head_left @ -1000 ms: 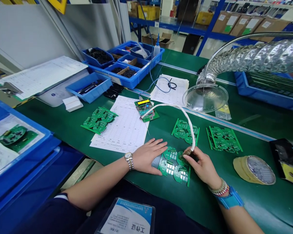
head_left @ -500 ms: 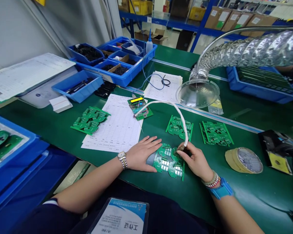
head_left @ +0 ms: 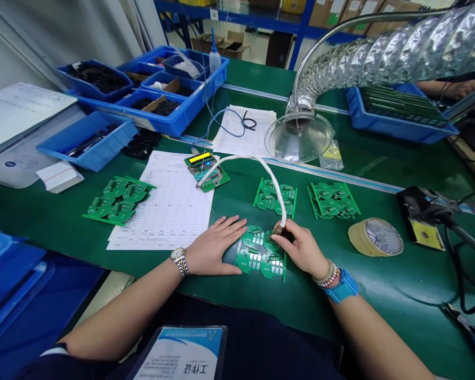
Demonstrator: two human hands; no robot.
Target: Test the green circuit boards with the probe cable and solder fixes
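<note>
Green board (head_left: 258, 258), left hand (head_left: 212, 247) flat — probe (head_left: 277, 230) pinched

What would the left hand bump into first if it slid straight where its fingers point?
Most likely the far corner of the green circuit board panel beside the left hand; just past it, the white cable running to the right hand. Depth is unclear.

Site type: electronics assembly workshop, factory floor. We list evidence:
- green bench mat (head_left: 340, 322)
- circuit board panels (head_left: 257, 258), several laid out
- lit-display test board (head_left: 206, 168) with white-sleeved probe lead (head_left: 275, 184)
- foil fume duct (head_left: 380, 53) ending in clear hood (head_left: 298, 138)
- soldering iron stand (head_left: 423, 211)
- blue parts bins (head_left: 162, 108)
- printed log sheets (head_left: 170, 200)
- tape roll (head_left: 376, 237)

Beyond bench we note blue racking (head_left: 301, 24) stacked with cartons.
</note>
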